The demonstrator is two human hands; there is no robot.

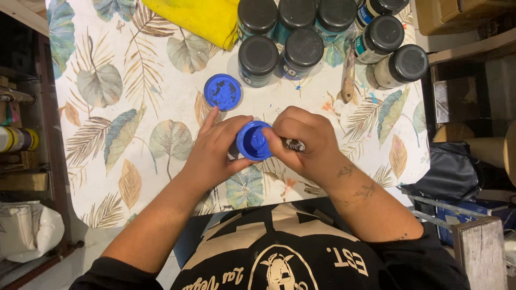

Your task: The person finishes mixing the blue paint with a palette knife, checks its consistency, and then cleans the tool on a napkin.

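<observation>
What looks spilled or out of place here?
Nothing spilled. The blue lid lies paint-side up on the leaf-print cloth, off its open blue jar, which the left hand steadies. Small paint flecks dot the cloth near the brush.

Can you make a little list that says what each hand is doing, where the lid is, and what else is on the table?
left hand: left hand grips the open jar of blue paint from the side
right hand: right hand holds a dark tool at the jar's mouth
lid: blue lid lies inside-up on the table, apart from the jar
table: leaf-patterned cloth
other things: black-capped jars at the far edge, yellow cloth beside them
</observation>
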